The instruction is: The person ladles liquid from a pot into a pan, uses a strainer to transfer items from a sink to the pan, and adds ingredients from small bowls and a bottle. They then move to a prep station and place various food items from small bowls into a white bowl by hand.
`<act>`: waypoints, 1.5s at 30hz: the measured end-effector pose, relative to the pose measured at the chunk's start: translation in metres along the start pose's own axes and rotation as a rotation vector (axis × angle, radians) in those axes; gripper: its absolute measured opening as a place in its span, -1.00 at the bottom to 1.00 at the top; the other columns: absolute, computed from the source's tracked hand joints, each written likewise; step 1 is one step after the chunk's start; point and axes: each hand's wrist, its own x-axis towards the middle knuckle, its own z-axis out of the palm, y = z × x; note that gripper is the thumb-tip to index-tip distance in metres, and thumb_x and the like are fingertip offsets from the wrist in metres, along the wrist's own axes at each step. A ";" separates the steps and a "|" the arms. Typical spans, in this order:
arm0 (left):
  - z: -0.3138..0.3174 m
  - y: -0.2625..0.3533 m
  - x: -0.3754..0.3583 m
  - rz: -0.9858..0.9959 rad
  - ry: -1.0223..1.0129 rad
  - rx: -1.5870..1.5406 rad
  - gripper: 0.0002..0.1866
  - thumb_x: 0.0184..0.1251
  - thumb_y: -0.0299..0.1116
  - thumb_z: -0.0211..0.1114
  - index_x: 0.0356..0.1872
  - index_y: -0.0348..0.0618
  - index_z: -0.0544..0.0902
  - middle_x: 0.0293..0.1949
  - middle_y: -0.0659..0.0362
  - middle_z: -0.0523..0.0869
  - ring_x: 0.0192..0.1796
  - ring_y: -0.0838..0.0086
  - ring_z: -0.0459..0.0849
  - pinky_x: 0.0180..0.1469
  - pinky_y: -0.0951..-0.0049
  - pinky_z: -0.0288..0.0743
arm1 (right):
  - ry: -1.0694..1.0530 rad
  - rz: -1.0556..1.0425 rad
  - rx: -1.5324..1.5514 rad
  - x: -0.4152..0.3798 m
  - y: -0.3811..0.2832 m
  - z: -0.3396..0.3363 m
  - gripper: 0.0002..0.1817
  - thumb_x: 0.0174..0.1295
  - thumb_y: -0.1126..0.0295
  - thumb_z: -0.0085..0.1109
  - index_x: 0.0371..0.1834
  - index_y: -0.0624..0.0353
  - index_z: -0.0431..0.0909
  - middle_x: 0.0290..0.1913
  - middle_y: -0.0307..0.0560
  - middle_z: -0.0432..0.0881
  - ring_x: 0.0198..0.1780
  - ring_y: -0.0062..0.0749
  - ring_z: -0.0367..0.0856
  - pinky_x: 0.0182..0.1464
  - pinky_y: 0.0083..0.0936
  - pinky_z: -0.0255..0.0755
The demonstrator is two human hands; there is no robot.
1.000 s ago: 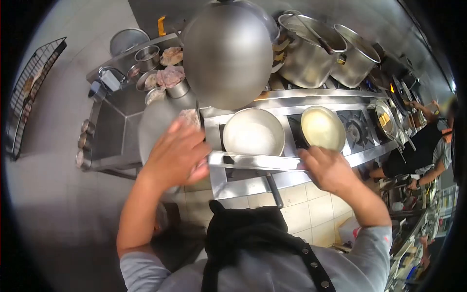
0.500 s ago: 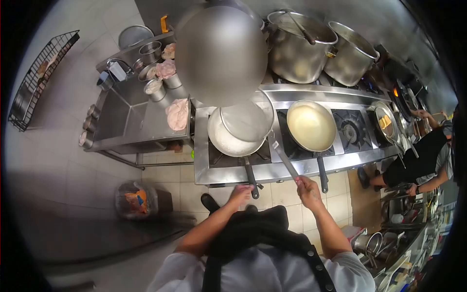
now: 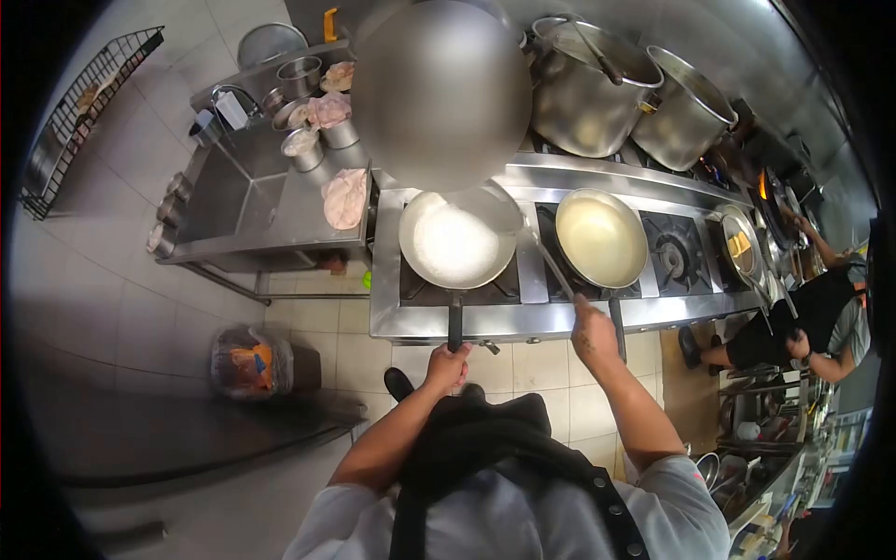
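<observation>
My left hand (image 3: 448,366) is wrapped round the black handle of the left frying pan (image 3: 408,245), which sits on the stove with frothy white liquid (image 3: 455,243) inside. In my right hand (image 3: 595,329) is the long metal handle of a round strainer (image 3: 551,261). Its wide head reaches over the upper right part of the left pan, partly hidden by a blurred patch. Just left of the burner on the right stands a second frying pan (image 3: 602,238) holding pale yellow liquid, its black handle passing close beside my right hand.
Two large stockpots (image 3: 588,103) stand behind the stove (image 3: 448,322), a ladle in one. To the left, a steel sink counter (image 3: 271,201) bears metal containers and pale raw-looking pieces (image 3: 345,199). A bin (image 3: 250,364) is on the floor. A co-worker (image 3: 803,313) stands at the right.
My left hand has closed round the left pan's handle, which has swung left. The strainer has shifted up and right, uncovering more white froth. My right hand has moved slightly forward.
</observation>
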 end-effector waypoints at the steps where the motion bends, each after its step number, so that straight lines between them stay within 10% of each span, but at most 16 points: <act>1: -0.002 0.001 0.001 -0.016 -0.011 0.011 -0.70 0.33 -0.13 0.18 -0.34 -0.19 0.45 -0.72 0.22 0.43 -0.80 0.55 0.33 -0.80 0.49 0.13 | -0.038 0.029 0.024 -0.002 -0.004 0.002 -0.78 0.20 0.55 -0.11 -0.12 0.28 0.48 -0.45 0.29 0.58 -0.40 0.27 0.55 -0.34 -0.02 0.40; 6: -0.017 0.005 0.003 -0.075 -0.069 0.008 -0.70 0.33 -0.15 0.18 -0.36 -0.19 0.43 -0.71 0.20 0.43 -0.81 0.55 0.33 -0.82 0.49 0.13 | -0.077 -0.012 0.257 -0.022 -0.005 0.012 -0.85 0.28 0.47 -0.04 -0.24 0.32 0.50 -0.54 0.22 0.55 -0.49 0.09 0.57 -0.41 -0.16 0.35; 11: -0.029 0.008 0.004 -0.080 -0.151 0.013 -0.70 0.34 -0.15 0.18 -0.36 -0.19 0.42 -0.71 0.19 0.43 -0.83 0.55 0.32 -0.84 0.51 0.13 | -0.470 0.484 0.734 -0.023 -0.010 0.010 -0.84 0.33 0.38 0.03 -0.26 0.25 0.53 -0.68 -0.23 0.41 -0.76 -0.64 0.26 -0.74 -0.53 0.10; 20: -0.044 0.008 0.005 -0.056 -0.164 -0.027 -0.67 0.32 -0.13 0.23 -0.36 -0.21 0.43 -0.71 0.20 0.42 -0.83 0.54 0.31 -0.82 0.50 0.13 | -0.615 0.828 1.219 -0.021 -0.029 -0.009 -0.87 0.33 0.39 0.04 -0.17 0.20 0.48 -0.68 -0.32 0.30 -0.82 -0.67 0.07 -0.83 -0.67 -0.08; 45: -0.048 -0.004 0.041 -0.259 -0.463 -0.426 -0.63 0.30 -0.14 0.21 -0.63 -0.03 0.35 -0.79 0.33 0.29 -0.77 0.52 0.31 -0.71 0.44 0.19 | -0.395 0.721 1.492 -0.035 -0.043 -0.062 -0.87 0.35 0.33 0.03 -0.16 0.12 0.50 -0.67 -0.33 0.32 -0.82 -0.72 0.07 -0.83 -0.74 -0.08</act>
